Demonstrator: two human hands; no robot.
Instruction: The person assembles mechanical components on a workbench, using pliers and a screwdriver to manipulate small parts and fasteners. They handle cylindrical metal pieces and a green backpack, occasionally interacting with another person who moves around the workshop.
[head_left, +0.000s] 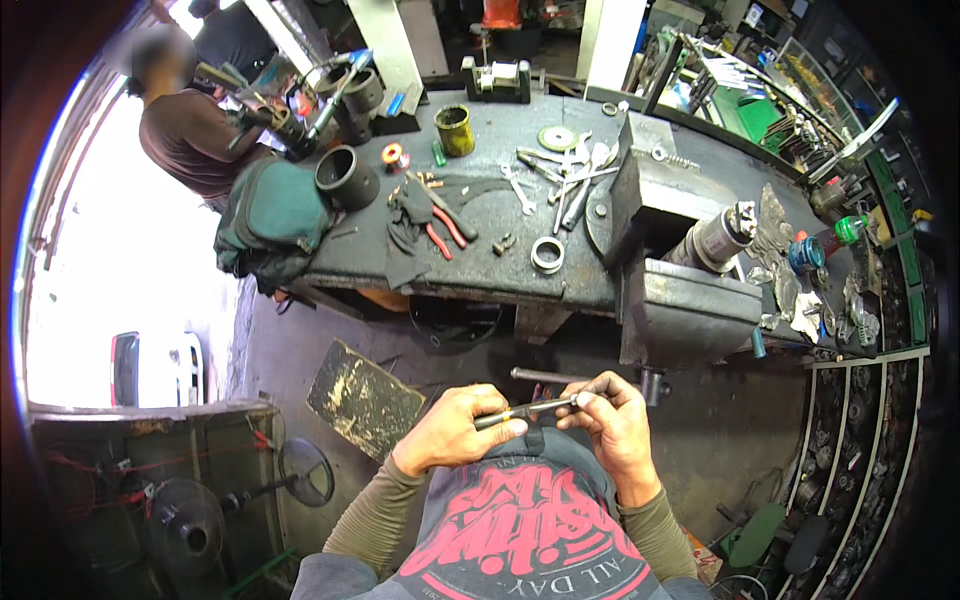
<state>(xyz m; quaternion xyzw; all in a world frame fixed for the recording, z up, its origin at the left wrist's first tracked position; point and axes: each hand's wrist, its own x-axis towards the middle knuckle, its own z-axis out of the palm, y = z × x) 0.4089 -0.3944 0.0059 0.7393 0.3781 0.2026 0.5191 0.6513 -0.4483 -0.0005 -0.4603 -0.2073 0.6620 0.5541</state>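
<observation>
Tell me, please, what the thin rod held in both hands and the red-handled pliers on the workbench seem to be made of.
The thin grey rod, gripped by the left hand and the right hand, looks like bare metal, probably steel: dull grey with a bright glint toward one end. The red-handled pliers appear to be dark metal with red grips, likely plastic or rubber coated; the finish is too small to judge.

Few such things show, all placed here against the big grey vise [668, 245] on the workbench. A yellow round tin [454, 130] stands open well to the vise's left, near the bench's far edge. A plastic bottle with a green cap [838, 234] lies on its side to the vise's right, among crumpled metal scraps. Behind the vise, on the right, green trays [752, 117] hold small goods too blurred to tell. No signs or screens can be made out.
</observation>
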